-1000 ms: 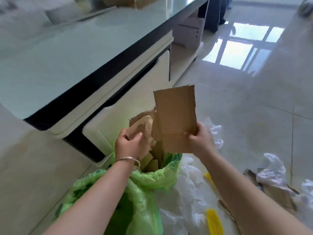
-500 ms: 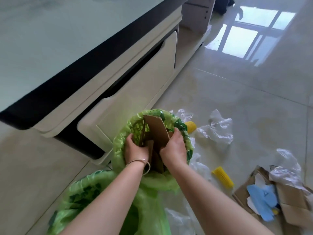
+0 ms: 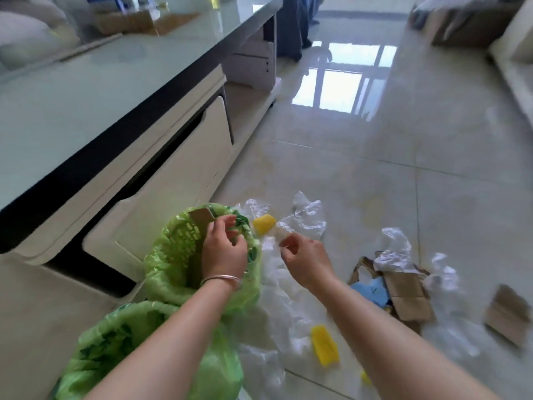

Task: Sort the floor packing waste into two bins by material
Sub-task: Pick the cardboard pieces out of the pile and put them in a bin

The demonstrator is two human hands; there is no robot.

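1. Brown cardboard piece (image 3: 202, 217) standing inside the far green-lined bin (image 3: 173, 255), top edge poking above the rim, just beside the cabinet drawer front (image 3: 173, 197).
2. Left hand (image 3: 223, 249) over that bin's mouth, fingers loosely curled, nothing visibly held; thin bracelet (image 3: 220, 280) on the wrist.
3. Right hand (image 3: 305, 259) out over the floor (image 3: 403, 183) beside the bin, fingers loosely bent, empty.
4. Second green-lined bin (image 3: 129, 350) nearer the bottom edge, partly hidden by the left forearm.
5. Clear plastic film (image 3: 305, 217) crumpled just beyond the right hand, more spread under the right forearm.
6. Yellow foam net (image 3: 264, 223) between far bin and film; another yellow foam piece (image 3: 324, 345) near the bottom edge.
7. Toward the right edge: flattened cardboard pile (image 3: 403, 295) with a blue scrap (image 3: 373, 293) and plastic bag (image 3: 395, 249) on it; separate cardboard scrap (image 3: 507, 316) farther right, blurred.
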